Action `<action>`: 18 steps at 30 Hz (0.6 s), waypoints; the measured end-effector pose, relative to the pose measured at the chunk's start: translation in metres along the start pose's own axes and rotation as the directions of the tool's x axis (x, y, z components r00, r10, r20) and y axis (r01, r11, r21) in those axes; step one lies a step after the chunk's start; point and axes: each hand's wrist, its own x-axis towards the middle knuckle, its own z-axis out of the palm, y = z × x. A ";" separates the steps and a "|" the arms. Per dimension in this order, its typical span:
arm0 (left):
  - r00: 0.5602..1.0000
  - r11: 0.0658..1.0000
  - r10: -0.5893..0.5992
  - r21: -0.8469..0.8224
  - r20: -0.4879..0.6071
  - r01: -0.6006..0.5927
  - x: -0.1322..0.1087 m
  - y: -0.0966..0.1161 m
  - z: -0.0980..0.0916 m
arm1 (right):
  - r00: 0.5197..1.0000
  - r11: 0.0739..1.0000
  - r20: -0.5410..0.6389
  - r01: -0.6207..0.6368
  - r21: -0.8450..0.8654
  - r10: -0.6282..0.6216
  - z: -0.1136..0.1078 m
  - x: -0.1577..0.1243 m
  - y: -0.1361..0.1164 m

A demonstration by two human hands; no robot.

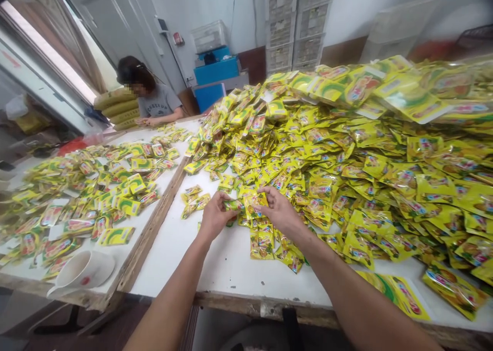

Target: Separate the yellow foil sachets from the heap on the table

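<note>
My left hand [213, 216] is closed on a small green-and-yellow packet [234, 205], pinched between thumb and fingers. Facing it, my right hand [280, 212] grips a yellow packet [253, 203] by its right side. The two packets are close together above the white table, and I cannot tell whether they touch. Just below my right hand lie a few more yellow packets [262, 244]. A small group of packets [192, 201] sits to the left of my left hand. Behind and right of both hands rises a large heap of yellow packets [327, 155].
A wooden strip [154, 227] divides the tabletop, with scattered packets [115, 202] beyond it. At the left front edge stands a white mug-like jug [82, 269]. Larger yellow bags [412, 91] top the heap. Another person [159, 102] sits at the far end, hands over packets.
</note>
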 end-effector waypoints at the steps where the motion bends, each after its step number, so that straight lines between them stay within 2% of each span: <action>1: 1.000 0.996 -0.011 -0.088 0.023 0.013 -0.008 0.004 0.005 | 1.000 0.998 0.015 0.004 0.071 -0.005 0.002 0.000 0.001; 3: 0.997 0.965 -0.039 -0.255 0.072 0.056 -0.022 0.012 0.014 | 1.000 0.993 0.026 0.009 0.114 -0.012 0.006 0.001 0.005; 5: 0.993 0.909 -0.089 -0.400 0.083 0.114 -0.031 0.018 0.021 | 1.000 0.999 0.005 0.026 0.046 -0.026 0.008 0.000 0.009; 9: 0.967 0.804 -0.253 -0.556 -0.001 0.210 -0.035 0.020 0.028 | 0.994 0.987 -0.066 0.077 -0.144 -0.087 0.011 -0.004 0.010; 11: 0.945 0.767 -0.323 -0.600 -0.054 0.228 -0.032 0.019 0.030 | 0.994 0.990 -0.085 0.059 -0.127 -0.070 0.012 -0.006 0.006; 15: 0.912 0.748 -0.367 -0.641 -0.184 0.172 -0.026 0.017 0.039 | 0.999 0.991 -0.047 -0.014 0.132 0.020 0.013 -0.004 0.002; 16: 0.912 0.761 -0.350 -0.632 -0.213 0.144 -0.024 0.017 0.041 | 0.999 0.986 -0.031 -0.018 0.166 0.023 0.013 -0.004 0.002; 18: 0.917 0.791 -0.298 -0.606 -0.266 0.082 -0.021 0.016 0.046 | 0.999 0.993 -0.040 -0.007 0.119 0.012 0.012 -0.003 0.004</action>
